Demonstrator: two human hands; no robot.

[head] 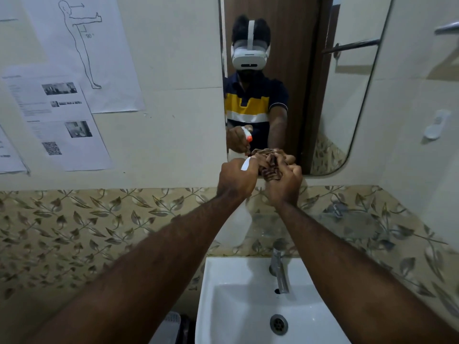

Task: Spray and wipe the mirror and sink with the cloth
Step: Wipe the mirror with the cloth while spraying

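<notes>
My left hand (pixel 236 178) grips a white spray bottle (pixel 234 224) by its neck, and the bottle's body hangs below the fist. Its nozzle points at a crumpled brown cloth (pixel 269 167) that my right hand (pixel 285 184) holds bunched up against the mirror's lower edge. The mirror (pixel 347 100) hangs on the wall straight ahead and shows a person wearing a white headset. Below my arms sits the white sink (pixel 213 281) with a chrome tap (pixel 279 269) and a drain (pixel 279 324).
Printed paper sheets (pixel 62 95) are taped to the wall at the left. A leaf-patterned tile band (pixel 99 219) runs behind the sink. A towel bar (pixel 447 27) and a white wall hook (pixel 436 125) are at the right. A dark bin (pixel 173 328) stands left of the sink.
</notes>
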